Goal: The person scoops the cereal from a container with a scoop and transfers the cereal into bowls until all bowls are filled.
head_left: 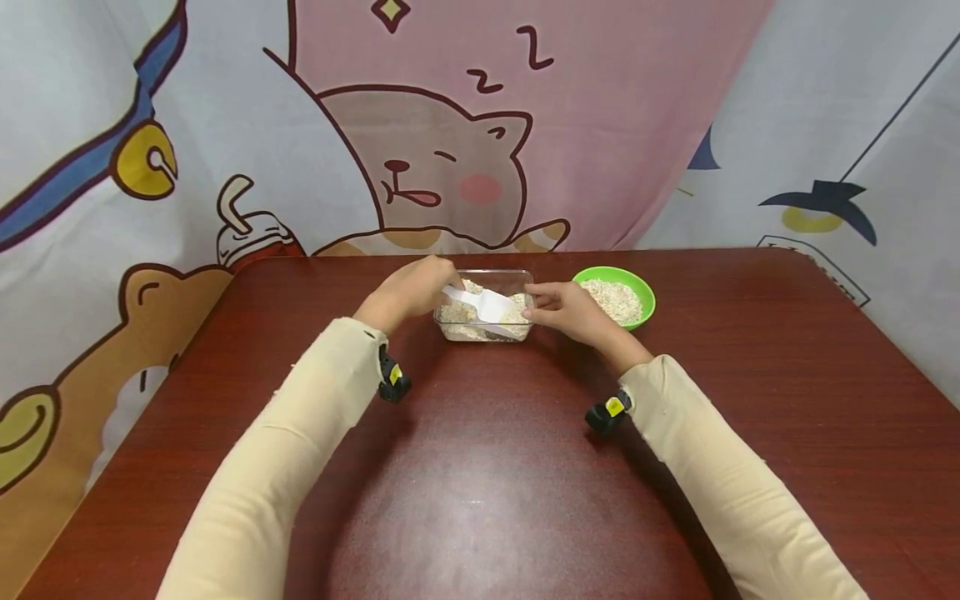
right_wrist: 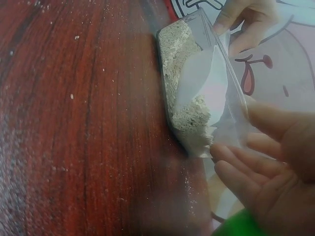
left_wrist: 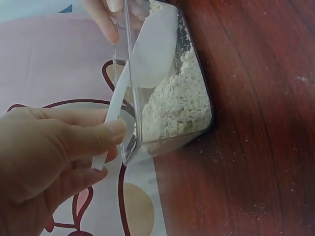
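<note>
My left hand [head_left: 411, 289] pinches the handle of a white scoop [head_left: 493, 307] between thumb and fingers. The scoop's blade lies inside a clear rectangular container [head_left: 483, 324], tilted against the flakes. Pale oat flakes [left_wrist: 179, 105] fill the container's lower part, heaped unevenly. At the container's right end, my right hand [head_left: 572, 311] grips the wall, thumb at the rim and fingers along the outside. In the right wrist view, the scoop's blade [right_wrist: 216, 91] reaches toward the right hand [right_wrist: 275, 157], partly seen through the clear wall.
A bright green bowl [head_left: 650, 300] holding more oat flakes [head_left: 613, 302] stands just right of the container, behind my right hand. Small crumbs dot the dark reddish-brown table [head_left: 472, 467]. Behind the table's far edge hangs a cartoon-printed curtain [head_left: 450, 183].
</note>
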A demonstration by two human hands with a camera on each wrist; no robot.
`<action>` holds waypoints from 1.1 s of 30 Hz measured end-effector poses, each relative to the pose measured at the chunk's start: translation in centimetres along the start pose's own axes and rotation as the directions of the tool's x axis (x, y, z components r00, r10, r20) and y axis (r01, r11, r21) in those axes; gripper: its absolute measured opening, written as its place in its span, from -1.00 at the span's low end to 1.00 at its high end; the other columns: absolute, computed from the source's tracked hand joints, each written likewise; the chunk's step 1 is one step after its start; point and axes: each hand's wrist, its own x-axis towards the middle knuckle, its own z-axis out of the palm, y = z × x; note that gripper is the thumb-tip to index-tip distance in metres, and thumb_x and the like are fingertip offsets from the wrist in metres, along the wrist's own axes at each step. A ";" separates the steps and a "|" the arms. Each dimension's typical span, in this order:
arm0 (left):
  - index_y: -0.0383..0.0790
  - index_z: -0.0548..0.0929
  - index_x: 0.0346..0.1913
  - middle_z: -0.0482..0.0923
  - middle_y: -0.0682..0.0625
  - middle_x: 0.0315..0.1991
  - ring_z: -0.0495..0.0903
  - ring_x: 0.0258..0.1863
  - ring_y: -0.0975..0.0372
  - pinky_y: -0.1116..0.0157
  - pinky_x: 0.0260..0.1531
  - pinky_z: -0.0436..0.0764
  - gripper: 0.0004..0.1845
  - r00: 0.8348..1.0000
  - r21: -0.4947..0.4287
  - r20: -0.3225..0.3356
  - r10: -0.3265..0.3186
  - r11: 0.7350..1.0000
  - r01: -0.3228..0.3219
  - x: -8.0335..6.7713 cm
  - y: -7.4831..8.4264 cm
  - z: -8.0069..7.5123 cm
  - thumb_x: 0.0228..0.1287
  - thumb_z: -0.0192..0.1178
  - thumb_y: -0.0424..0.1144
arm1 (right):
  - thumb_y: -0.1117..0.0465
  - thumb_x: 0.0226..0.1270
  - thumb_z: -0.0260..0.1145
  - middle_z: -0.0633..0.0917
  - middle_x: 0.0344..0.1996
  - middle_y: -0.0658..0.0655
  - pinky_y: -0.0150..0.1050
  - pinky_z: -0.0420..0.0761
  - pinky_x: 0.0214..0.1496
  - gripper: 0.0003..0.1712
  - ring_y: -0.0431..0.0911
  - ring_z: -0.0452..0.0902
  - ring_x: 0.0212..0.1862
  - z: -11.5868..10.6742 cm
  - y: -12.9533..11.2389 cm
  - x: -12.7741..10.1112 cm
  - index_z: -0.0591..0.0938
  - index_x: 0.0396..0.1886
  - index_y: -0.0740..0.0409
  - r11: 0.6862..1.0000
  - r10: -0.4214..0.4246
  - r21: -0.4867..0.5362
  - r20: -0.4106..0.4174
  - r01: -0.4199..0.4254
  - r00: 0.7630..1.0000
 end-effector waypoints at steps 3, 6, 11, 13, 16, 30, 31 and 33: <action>-0.35 0.67 -0.13 0.61 -0.13 -0.13 0.54 -0.07 0.09 0.21 -0.02 0.45 -0.75 1.000 -0.036 -0.008 0.011 0.999 -0.011 -0.2 -0.1 0.2 0.06 0.25 -0.49 | 0.28 0.20 0.29 0.58 -0.09 0.40 -0.03 0.48 0.01 -0.44 0.15 0.55 -0.08 0.1 0.1 0.1 0.41 0.16 0.45 1.000 0.001 -0.009 0.000 -0.001 1.000; -0.34 0.69 -0.19 0.63 -0.12 -0.18 0.56 -0.15 0.11 0.22 -0.09 0.48 -0.79 1.000 -0.066 -0.009 0.027 0.997 -0.028 -0.3 -0.2 0.5 0.04 0.28 -0.46 | 0.27 0.20 0.29 0.60 -0.11 0.40 -0.03 0.49 0.00 -0.44 0.15 0.56 -0.08 0.1 0.1 0.1 0.41 0.16 0.45 1.000 0.006 -0.013 0.000 -0.006 1.000; -0.30 0.71 -0.26 0.64 -0.07 -0.24 0.57 -0.22 0.15 0.24 -0.16 0.50 -0.84 0.999 -0.056 -0.032 0.017 0.998 -0.018 -0.4 -0.1 1.0 0.05 0.31 -0.36 | 0.27 0.20 0.29 0.60 -0.12 0.40 -0.03 0.49 -0.01 -0.44 0.15 0.55 -0.09 0.0 -0.1 0.0 0.42 0.16 0.44 1.000 0.012 -0.007 0.002 -0.012 1.000; -0.28 0.71 -0.25 0.64 -0.05 -0.24 0.57 -0.21 0.16 0.24 -0.17 0.51 -0.83 0.999 -0.041 -0.039 -0.002 0.999 0.000 -0.4 0.1 1.1 0.06 0.31 -0.32 | 0.28 0.20 0.29 0.60 -0.12 0.40 -0.03 0.49 -0.01 -0.44 0.15 0.55 -0.08 0.0 -0.2 0.0 0.42 0.16 0.44 1.000 0.014 -0.008 0.002 -0.014 1.000; -0.26 0.72 -0.26 0.64 -0.04 -0.26 0.56 -0.22 0.17 0.25 -0.18 0.51 -0.83 0.999 -0.024 -0.040 -0.025 0.999 0.024 -0.5 0.3 1.2 0.07 0.32 -0.28 | 0.28 0.20 0.29 0.59 -0.10 0.40 -0.03 0.49 -0.01 -0.44 0.15 0.55 -0.08 0.0 -0.2 0.0 0.41 0.16 0.44 1.000 0.014 -0.010 0.001 -0.014 1.000; -0.28 0.70 -0.16 0.58 -0.08 -0.23 0.53 -0.15 0.11 0.21 -0.10 0.46 -0.75 0.988 -0.104 -0.152 -0.021 0.995 0.005 -1.3 -0.7 1.8 0.08 0.31 -0.26 | 0.29 0.19 0.29 0.57 -0.05 0.40 -0.04 0.48 0.01 -0.45 0.16 0.54 -0.06 0.2 0.1 0.1 0.42 0.16 0.44 1.000 -0.003 -0.004 -0.012 0.003 1.000; -0.27 0.70 -0.15 0.59 -0.08 -0.23 0.54 -0.15 0.11 0.21 -0.11 0.47 -0.74 0.987 -0.115 -0.159 -0.027 0.993 0.009 -1.3 -0.8 1.8 0.08 0.31 -0.26 | 0.29 0.19 0.29 0.57 -0.05 0.40 -0.04 0.48 0.01 -0.45 0.15 0.54 -0.07 0.2 0.1 0.1 0.42 0.16 0.44 1.000 -0.004 -0.006 -0.013 0.004 1.000; -0.27 0.70 -0.15 0.59 -0.08 -0.23 0.54 -0.17 0.12 0.21 -0.13 0.47 -0.75 0.984 -0.142 -0.172 -0.043 0.990 0.018 -1.5 -1.0 1.8 0.08 0.31 -0.27 | 0.28 0.19 0.29 0.57 -0.05 0.39 -0.04 0.48 0.01 -0.44 0.16 0.54 -0.06 0.1 0.2 0.0 0.42 0.16 0.44 1.000 -0.004 -0.012 -0.014 0.004 1.000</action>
